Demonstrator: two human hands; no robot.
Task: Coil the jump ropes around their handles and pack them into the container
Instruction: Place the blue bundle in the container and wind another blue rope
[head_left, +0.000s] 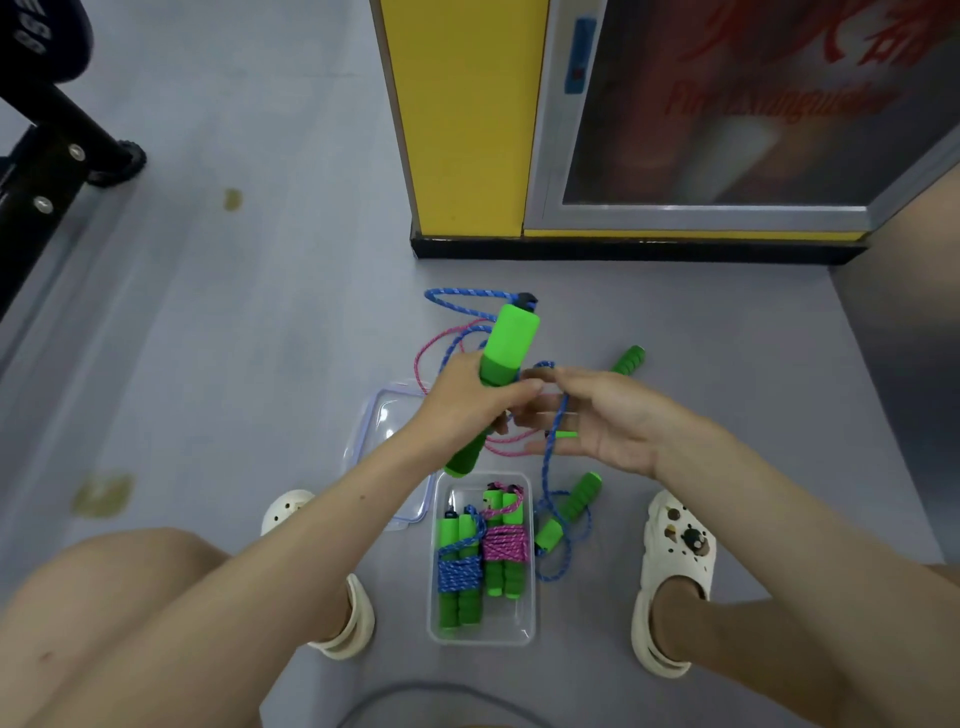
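My left hand (467, 395) grips a green foam handle (511, 340) tilted upright, and a blue rope (457, 299) leaves its black cap. My right hand (608, 421) pinches that blue rope at thumb and forefinger beside the handle, its other fingers spread; the rope hangs across them to the floor. The rope's other green handle (571, 506) lies right of the clear container (483, 640). Inside the container lie two coiled ropes, one blue (458, 571) and one pink (504, 543). A loose pink rope (423, 353) lies behind my hands, with a green handle (629, 358).
The clear lid (375, 431) lies on the grey floor left of the container. My two cream clogs (675, 571) flank the container. A yellow pillar (462, 130) and a glazed cabinet stand behind. Black gym equipment (57, 156) is at the far left.
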